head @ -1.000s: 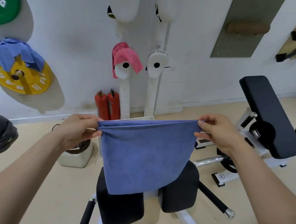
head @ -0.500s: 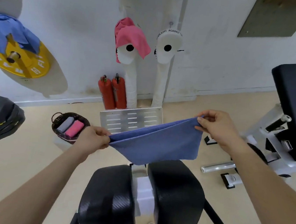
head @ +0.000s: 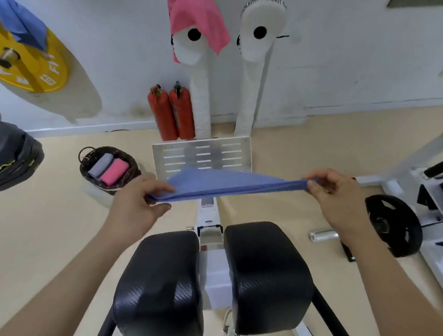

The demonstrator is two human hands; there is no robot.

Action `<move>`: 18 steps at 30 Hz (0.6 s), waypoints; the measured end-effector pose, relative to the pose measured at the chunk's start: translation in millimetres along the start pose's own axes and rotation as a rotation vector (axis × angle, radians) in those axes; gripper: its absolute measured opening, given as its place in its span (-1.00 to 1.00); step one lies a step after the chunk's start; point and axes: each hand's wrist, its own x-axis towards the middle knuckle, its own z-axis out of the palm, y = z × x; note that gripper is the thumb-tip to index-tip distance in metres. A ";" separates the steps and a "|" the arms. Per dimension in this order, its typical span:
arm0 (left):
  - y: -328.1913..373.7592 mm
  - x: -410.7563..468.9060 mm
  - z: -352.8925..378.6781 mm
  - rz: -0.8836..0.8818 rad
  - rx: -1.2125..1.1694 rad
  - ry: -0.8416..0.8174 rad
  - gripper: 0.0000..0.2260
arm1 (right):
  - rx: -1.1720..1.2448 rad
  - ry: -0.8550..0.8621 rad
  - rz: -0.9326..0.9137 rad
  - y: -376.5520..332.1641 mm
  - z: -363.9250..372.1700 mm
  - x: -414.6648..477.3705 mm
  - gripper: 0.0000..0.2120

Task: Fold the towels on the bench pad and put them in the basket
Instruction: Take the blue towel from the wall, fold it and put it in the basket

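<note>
While both hands hold it up, the blue towel [head: 229,185] stretches almost flat and edge-on in the air, beyond the far edge of the surface [head: 160,292], a pair of black bench pads side by side. It touches neither pad. The left hand [head: 140,205] has its grip clamped on the towel's left end, fingers over the cloth and thumb beneath. The right hand [head: 337,199] has its grip clamped on the right end, the cloth pinched between thumb and curled fingers. It sits a little higher than the left, so the towel slopes up to the right. How many layers the cloth has I cannot tell.

Behind the towel lies a slotted metal footplate [head: 203,152], partly hidden by it. Off the footplate's left edge stands the dark wicker basket [head: 88,175], well apart from the surface and just beyond the left hand. Within it two rolled towels lie side by side, touching: a grey roll [head: 100,167] on the left and a pink roll [head: 114,174] on the right.

Against the white wall a pink towel [head: 198,15] hangs draped over a white roller pad, with a second white roller pad [head: 259,35] beside it. Two red fire extinguishers [head: 171,113] lean at the wall's foot. At the far left a blue cloth [head: 11,20] is draped over a yellow weight plate [head: 47,73].
</note>
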 end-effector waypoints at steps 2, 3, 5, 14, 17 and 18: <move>-23.1 -37.8 21.0 0.102 0.107 0.023 -0.75 | -0.139 -0.006 0.064 30.0 3.8 -41.2 -0.73; -39.1 -57.5 32.1 0.111 0.130 -0.001 -0.75 | -0.194 -0.013 0.091 47.8 7.1 -62.8 -0.73; -72.0 -94.2 52.9 0.120 0.181 -0.077 -0.73 | -0.291 -0.044 0.155 87.6 15.9 -104.4 -0.74; -122.7 -170.4 81.6 0.303 0.265 -0.274 -0.83 | -0.180 -0.030 0.510 144.2 42.7 -190.4 -0.87; -120.6 -172.7 76.5 0.373 0.315 -0.340 -0.82 | 0.008 0.087 0.627 135.0 44.6 -194.3 -0.92; -119.8 -173.5 74.6 0.363 0.321 -0.373 -0.79 | 0.077 0.122 0.667 130.5 45.2 -194.8 -0.92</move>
